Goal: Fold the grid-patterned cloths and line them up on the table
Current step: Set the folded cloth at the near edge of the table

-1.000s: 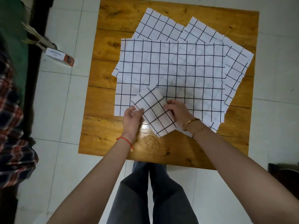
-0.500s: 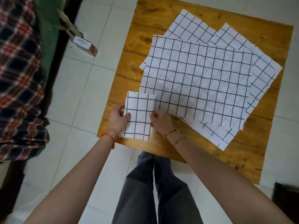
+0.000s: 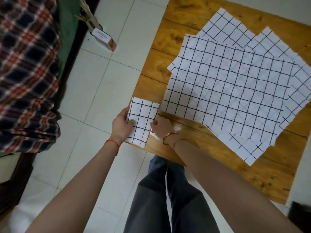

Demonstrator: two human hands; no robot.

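A small folded grid-patterned cloth [image 3: 143,116] lies on the near left corner of the wooden table [image 3: 168,47], its long side along the table's left edge. My left hand [image 3: 122,126] holds its left edge, thumb on top. My right hand [image 3: 162,126] presses its fingertips against the cloth's right edge. Several unfolded grid cloths lie overlapped and fanned out across the middle and right of the table; the top one [image 3: 230,91] is the largest in view, with others [image 3: 223,27] sticking out behind and below it.
A small white and orange box [image 3: 104,39] lies on the tiled floor left of the table. A plaid fabric [image 3: 27,73] covers a dark piece of furniture at far left. My legs stand at the table's near edge.
Both hands carried the folded cloth off the spread cloths leftwards, turned it straight and set it on the table's near left corner. The view swung to the left.
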